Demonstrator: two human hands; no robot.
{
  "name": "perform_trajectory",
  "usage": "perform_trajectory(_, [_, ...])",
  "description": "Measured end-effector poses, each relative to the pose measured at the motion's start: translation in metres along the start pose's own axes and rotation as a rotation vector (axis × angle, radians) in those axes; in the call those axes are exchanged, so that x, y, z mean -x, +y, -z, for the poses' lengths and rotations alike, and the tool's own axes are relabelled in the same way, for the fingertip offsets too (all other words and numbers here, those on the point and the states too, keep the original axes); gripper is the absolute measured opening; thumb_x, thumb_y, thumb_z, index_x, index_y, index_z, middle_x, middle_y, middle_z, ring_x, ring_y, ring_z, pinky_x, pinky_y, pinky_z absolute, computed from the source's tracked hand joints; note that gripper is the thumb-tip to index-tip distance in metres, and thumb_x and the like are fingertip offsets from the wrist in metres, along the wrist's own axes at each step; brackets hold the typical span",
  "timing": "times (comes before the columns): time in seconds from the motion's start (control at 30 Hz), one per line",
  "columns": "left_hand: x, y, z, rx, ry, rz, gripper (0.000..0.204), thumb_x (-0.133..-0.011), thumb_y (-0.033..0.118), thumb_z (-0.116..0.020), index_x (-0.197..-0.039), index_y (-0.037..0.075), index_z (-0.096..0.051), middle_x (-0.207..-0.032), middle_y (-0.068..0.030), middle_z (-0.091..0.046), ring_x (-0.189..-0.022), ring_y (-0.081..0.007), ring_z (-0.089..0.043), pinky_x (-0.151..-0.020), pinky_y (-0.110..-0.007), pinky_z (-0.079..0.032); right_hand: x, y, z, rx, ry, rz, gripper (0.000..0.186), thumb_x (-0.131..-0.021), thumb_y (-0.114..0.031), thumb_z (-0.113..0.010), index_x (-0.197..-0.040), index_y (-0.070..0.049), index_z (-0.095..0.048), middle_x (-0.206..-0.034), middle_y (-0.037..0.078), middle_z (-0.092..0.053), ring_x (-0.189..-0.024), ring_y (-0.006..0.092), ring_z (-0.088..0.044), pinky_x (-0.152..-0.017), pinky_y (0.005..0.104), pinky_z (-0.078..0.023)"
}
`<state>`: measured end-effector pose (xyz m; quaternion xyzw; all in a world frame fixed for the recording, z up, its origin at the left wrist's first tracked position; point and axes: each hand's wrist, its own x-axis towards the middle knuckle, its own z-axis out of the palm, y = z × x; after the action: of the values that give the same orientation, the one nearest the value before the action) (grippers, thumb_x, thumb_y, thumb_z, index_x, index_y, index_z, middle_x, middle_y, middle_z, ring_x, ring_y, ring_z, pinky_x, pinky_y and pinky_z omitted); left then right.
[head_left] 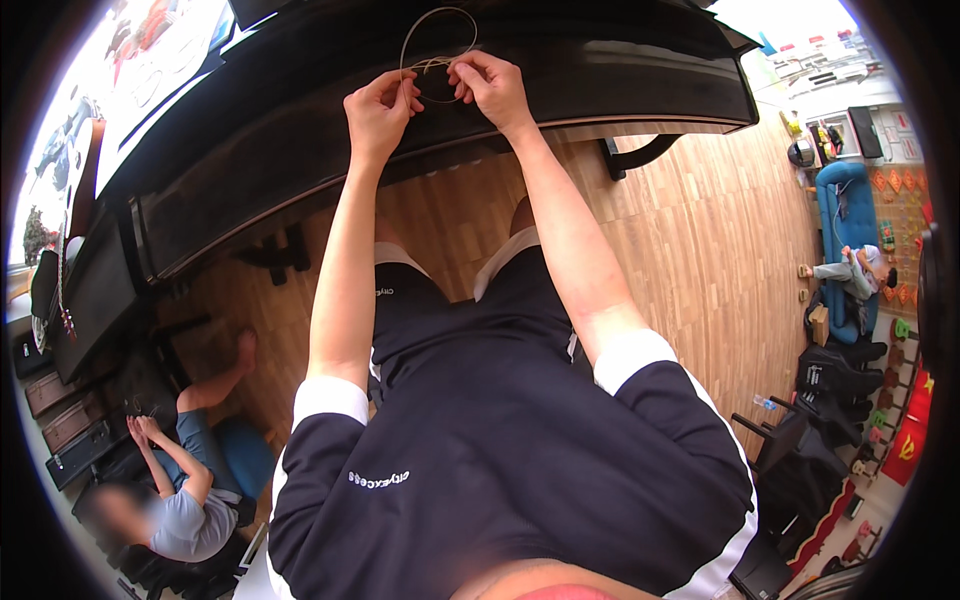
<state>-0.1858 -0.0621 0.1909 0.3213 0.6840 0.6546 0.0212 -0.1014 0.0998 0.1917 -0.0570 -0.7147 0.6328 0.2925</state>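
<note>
Overhead, from the head view: one thin, pale wire loop (432,63), over the black table (640,70); left hand (382,112) pinching its left side, right hand (492,90) pinching strands at right. Judged light, springy, kink-prone; best pinched where strands gather.

I see through the left fisheye of a head-worn pair, pitched steeply down. A dark shirt (540,440) fills the near foreground; the left hand (376,122) and right hand (498,92) lie farther off, toward my upper edge, over the tabletop (640,65). My wide view also takes in the floor (700,230), bending toward its dark rim.
</note>
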Motion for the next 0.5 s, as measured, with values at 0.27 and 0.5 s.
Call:
perform_trajectory(0.27, [0.0,0.003,-0.001,-0.07,-0.021,0.015,0.016,-0.093,0.006,-0.061,-0.1,-0.004,-0.072,-0.067,-0.0062,-0.068,-0.056,-0.0095,-0.066,-0.052,-0.022,-0.05,0.012,-0.015,0.012,-0.131,-0.164,-0.094,0.031,-0.102,-0.024,-0.044,-0.111,-0.002,-0.063,-0.088,0.007,-0.067,-0.076,0.013,-0.064,-0.069,0.0247,-0.05])
perform_trajectory(0.5, [0.024,0.035,-0.004,-0.15,-0.023,-0.032,0.016,-0.093,0.005,-0.06,-0.102,-0.002,-0.072,-0.065,-0.004,-0.066,-0.052,-0.0065,-0.061,-0.049,-0.021,-0.048,0.04,-0.054,0.009,-0.22,-0.109,-0.092,0.021,-0.1,-0.015,-0.051,-0.103,-0.001,-0.065,-0.077,0.004,-0.065,-0.071,0.0109,-0.063,-0.07,0.0251,-0.052])
